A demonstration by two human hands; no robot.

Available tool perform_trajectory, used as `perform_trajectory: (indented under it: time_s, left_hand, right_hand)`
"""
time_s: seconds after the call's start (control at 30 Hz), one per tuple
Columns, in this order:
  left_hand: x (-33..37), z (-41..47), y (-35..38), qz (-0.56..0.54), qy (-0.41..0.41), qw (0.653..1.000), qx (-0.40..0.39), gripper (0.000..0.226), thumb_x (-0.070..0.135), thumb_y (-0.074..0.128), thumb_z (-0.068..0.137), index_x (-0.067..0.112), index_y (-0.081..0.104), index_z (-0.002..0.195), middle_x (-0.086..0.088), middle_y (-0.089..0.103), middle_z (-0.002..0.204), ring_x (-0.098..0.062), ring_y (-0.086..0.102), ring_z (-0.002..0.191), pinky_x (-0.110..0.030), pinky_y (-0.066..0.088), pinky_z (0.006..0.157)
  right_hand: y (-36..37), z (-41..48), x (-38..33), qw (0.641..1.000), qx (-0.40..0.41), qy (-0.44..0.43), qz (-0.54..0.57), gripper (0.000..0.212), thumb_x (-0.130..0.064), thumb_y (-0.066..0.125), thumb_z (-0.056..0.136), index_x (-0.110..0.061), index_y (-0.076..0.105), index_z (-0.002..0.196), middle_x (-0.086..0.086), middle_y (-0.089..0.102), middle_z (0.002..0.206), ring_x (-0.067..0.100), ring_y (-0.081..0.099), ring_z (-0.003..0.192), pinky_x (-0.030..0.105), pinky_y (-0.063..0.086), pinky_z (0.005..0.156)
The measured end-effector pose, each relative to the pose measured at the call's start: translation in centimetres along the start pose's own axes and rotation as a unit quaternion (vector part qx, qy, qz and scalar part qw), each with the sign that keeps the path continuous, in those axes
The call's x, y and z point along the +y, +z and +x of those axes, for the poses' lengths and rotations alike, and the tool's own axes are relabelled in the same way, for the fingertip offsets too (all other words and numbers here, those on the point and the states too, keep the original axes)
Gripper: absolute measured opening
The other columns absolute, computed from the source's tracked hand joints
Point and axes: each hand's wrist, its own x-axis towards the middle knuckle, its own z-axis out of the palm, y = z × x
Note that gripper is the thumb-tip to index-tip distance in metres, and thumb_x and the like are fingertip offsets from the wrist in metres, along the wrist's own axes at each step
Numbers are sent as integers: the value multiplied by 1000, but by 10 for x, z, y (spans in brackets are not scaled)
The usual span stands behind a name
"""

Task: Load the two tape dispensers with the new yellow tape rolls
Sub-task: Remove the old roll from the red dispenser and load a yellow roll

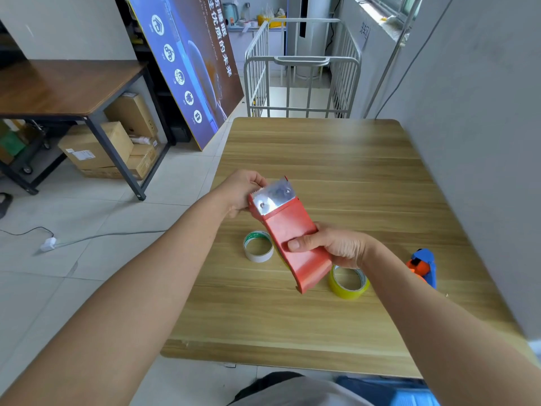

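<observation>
Two bare forearms (131,288) are reaching out from the bottom corners of the view and meeting over the near half of a light wooden table (322,153).

The right hand (330,244) is gripping the red tape dispenser (292,230). Its thumb (295,244) is pressing flat across the broad red face, and its other fingers are wrapping round behind the body, out of sight. The left hand (240,191) is holding the dispenser's far end, with its fingers curling round the edge just beside the shiny metal blade plate (273,194); the fingertips themselves are hiding behind the tool. The dispenser is hanging in the air above the table, slanting from the left hand down toward the person, with its lower end hovering near the tabletop.

Under the right wrist, a yellow tape roll (348,284) is lying flat on the table, just beside the dispenser's lower end. A white roll with green print (258,247) is lying flat to the left, partly tucked behind the red body. A blue and orange dispenser (424,266) is sitting well to the right, near the table's edge and the grey wall.

Beyond the table a white metal cart (301,71) is standing, a large printed board (190,68) is leaning to its left, and cardboard boxes (96,148) are sitting under a dark desk (67,86).
</observation>
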Motion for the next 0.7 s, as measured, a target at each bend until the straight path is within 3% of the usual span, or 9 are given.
perform_trajectory:
  time_s: [0.17, 0.33, 0.43, 0.53, 0.7]
  left_hand:
    - [-7, 3, -9, -42, -23, 999, -8, 32, -11, 39, 87, 11, 52, 67, -10, 49, 61, -7, 49, 30, -16, 41, 32]
    - [-7, 3, -11, -35, -25, 999, -1, 28, -11, 44, 85, 10, 53, 69, -10, 51, 61, -7, 51, 32, -16, 42, 33]
    - [-4, 5, -17, -49, -11, 999, -9, 25, -15, 57, 78, 9, 52, 73, -8, 54, 65, -8, 58, 47, -18, 49, 41]
    - [-1, 4, -21, -59, -10, 998, -6, 25, -14, 64, 74, 7, 51, 77, -8, 57, 69, -16, 63, 61, -22, 56, 48]
    - [8, 7, -39, -47, 2, 998, 40, 24, -12, 66, 74, 6, 52, 78, -10, 56, 75, -21, 64, 67, -23, 57, 49]
  right_hand:
    - [4, 2, 1, 999, 44, -12, -28, 23, -19, 73, 65, -21, 68, 87, -5, 70, 78, 13, 64, 73, 25, 52, 70]
    - [0, 1, 4, 999, 41, 13, -29, 37, -35, 77, 54, -22, 69, 87, -6, 71, 77, 9, 64, 68, 20, 52, 66]
    - [-1, -4, 11, 998, 39, 32, -48, 15, -31, 76, 62, -27, 73, 77, -12, 71, 70, 3, 64, 63, 16, 50, 60]
    - [-2, -6, 15, 996, 55, 44, -52, 25, -37, 77, 57, -25, 72, 78, -11, 70, 71, 6, 63, 63, 17, 50, 60]
    - [-9, -13, 23, 992, 72, 67, -81, 29, -35, 77, 61, -22, 71, 86, -4, 70, 79, 13, 63, 72, 26, 49, 72]
